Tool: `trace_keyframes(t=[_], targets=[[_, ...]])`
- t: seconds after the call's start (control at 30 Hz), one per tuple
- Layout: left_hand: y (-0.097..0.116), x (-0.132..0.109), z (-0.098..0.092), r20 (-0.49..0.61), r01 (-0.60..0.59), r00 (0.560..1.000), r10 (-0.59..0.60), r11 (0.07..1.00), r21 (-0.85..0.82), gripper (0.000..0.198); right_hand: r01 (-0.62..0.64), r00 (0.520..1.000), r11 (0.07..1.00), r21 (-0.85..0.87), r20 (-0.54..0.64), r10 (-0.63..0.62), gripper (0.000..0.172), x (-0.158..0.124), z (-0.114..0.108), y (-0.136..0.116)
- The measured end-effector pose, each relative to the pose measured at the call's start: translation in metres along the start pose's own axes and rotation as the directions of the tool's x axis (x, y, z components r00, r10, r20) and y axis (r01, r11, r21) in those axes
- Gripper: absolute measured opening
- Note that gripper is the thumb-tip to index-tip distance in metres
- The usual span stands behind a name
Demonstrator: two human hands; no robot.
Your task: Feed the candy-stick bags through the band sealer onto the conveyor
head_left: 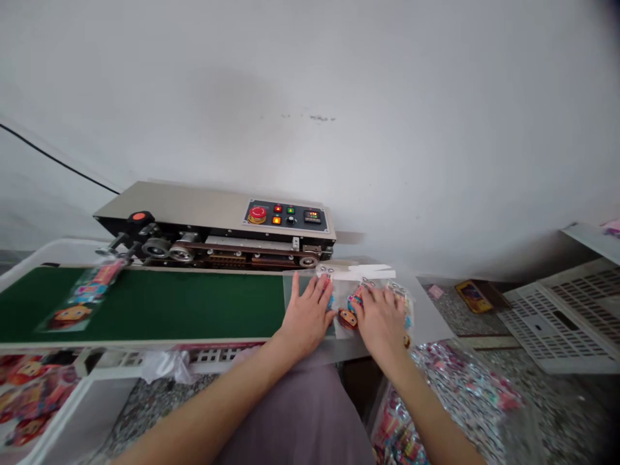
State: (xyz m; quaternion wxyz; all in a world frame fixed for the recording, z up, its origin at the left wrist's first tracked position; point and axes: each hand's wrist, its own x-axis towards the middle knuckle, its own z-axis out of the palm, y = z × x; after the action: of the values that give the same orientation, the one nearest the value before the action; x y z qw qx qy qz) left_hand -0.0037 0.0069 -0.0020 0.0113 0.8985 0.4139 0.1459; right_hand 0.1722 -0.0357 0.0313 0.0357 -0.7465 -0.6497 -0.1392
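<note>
Your left hand lay flat, fingers extended, on clear packet near frame centre; your right hand, fingers spread, partly covered packets right of centre; uneven push probably risked creased edge at machine.

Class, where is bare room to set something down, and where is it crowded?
Largest free patch: the green belt between the lone packet and the left hand; a smaller one lies left of that packet. The white board also looks bare at its right corner, past the right hand. Crowded: around both hands, where other packets lie.
</note>
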Motion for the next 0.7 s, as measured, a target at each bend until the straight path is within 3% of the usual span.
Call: trace_keyframes(t=[0.23, 0.37, 0.5, 0.6, 0.7], targets=[[0.001, -0.006, -0.005, -0.036, 0.125, 0.992, -0.123, 0.991, 0.054, 0.056, 0.109, 0.994, 0.993, 0.034, 0.011, -0.109, 0.034, -0.012, 0.008, -0.021], [-0.016, -0.012, -0.015, -0.029, 0.186, 0.982, -0.184, 0.978, 0.096, 0.056, 0.115, 0.993, 0.989, 0.098, 0.008, -0.116, 0.033, -0.009, 0.004, -0.008], [-0.035, -0.02, -0.022, -0.075, 0.263, 0.964, -0.255, 0.957, 0.123, 0.056, 0.004, 0.999, 0.996, 0.084, 0.034, -0.007, 0.031, 0.013, 0.001, 0.017], [-0.032, -0.022, -0.027, -0.081, 0.224, 0.973, -0.218, 0.971, 0.087, 0.054, -0.069, 0.992, 0.996, 0.056, 0.105, 0.063, 0.025, 0.038, 0.005, 0.03], [-0.012, -0.021, -0.031, -0.021, 0.109, 0.994, -0.109, 0.994, 0.011, 0.052, -0.091, 0.988, 0.993, 0.081, 0.132, 0.08, 0.021, 0.056, 0.015, 0.033]])
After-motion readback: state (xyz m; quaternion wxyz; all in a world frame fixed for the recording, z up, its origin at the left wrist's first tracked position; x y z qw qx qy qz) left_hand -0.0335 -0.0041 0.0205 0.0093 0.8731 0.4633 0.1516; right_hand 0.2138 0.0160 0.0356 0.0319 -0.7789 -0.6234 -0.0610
